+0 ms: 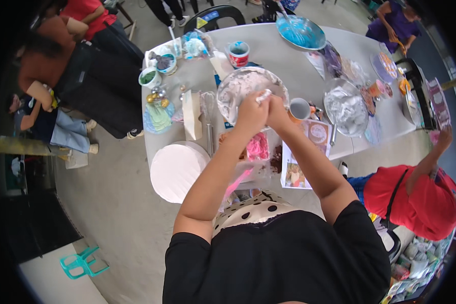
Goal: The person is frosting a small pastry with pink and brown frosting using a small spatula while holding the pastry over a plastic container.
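Observation:
My left hand (252, 112) and my right hand (277, 112) meet over the near right part of a large bowl (224, 105) smeared with pale whitish-pink cream. Both hands are closed. A small white crumpled thing (263, 96) pokes out from between them, mostly at the left fingers; its kind is unclear. What the right fingers hold is hidden. Just right of the bowl stands a grey cup (299, 108). A whisk (209, 119) lies to the left. Below the hands, a container with bright pink cream (257, 147) sits at the near edge, partly behind my left forearm.
A white round board (177, 169) overhangs the near left edge. Printed sheets (296, 172) lie near right. Bowls of white cream (345, 106) and blue cream (301, 33) stand farther off, with a red tub (238, 53). People stand around the table, one in red (410, 200) close on the right.

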The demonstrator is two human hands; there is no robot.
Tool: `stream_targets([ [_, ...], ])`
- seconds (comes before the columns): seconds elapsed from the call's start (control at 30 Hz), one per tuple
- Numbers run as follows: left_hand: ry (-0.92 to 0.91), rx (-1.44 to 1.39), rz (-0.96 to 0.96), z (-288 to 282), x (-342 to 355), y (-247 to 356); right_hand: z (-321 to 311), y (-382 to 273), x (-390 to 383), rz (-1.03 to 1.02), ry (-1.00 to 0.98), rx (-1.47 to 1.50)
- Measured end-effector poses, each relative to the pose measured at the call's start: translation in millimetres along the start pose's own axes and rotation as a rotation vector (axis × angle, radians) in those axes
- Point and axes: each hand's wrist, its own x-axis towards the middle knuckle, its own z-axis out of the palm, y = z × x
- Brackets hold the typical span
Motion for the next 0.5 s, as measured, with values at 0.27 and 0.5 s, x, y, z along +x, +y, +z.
stream_targets([
  [0.27, -0.149, -0.029, -0.249, -19.7, 23.4, 26.8, -1.1, 7.2, 17.8, 0.167, -0.05, -0.182],
  [0.5, -0.169, -0.155, -0.293, -21.9, 23.2, 16.3, 1.6, 3.1, 20.9, 0.329, -0.131, -0.154],
])
